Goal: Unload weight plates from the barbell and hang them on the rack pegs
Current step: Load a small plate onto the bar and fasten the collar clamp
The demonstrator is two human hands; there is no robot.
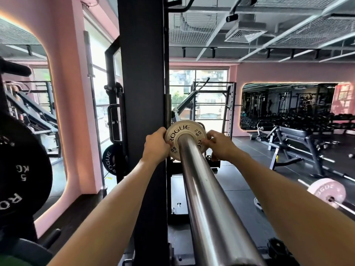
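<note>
Small plate [185,131] on barbell sleeve [203,189], gripped between hands [156,144] [219,144]

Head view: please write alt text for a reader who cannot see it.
Both hands, left hand and right hand, grip the rim of a small pale Rogue plate on the steel barbell sleeve, which runs toward the camera beside a black rack upright. A black plate hangs at the left.

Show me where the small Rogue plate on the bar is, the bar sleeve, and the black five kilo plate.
small Rogue plate [181,129]: head view, upper face by the lettering.
bar sleeve [203,191]: head view, middle of the shiny steel tube.
black five kilo plate [25,169]: head view, face near the number.
</note>
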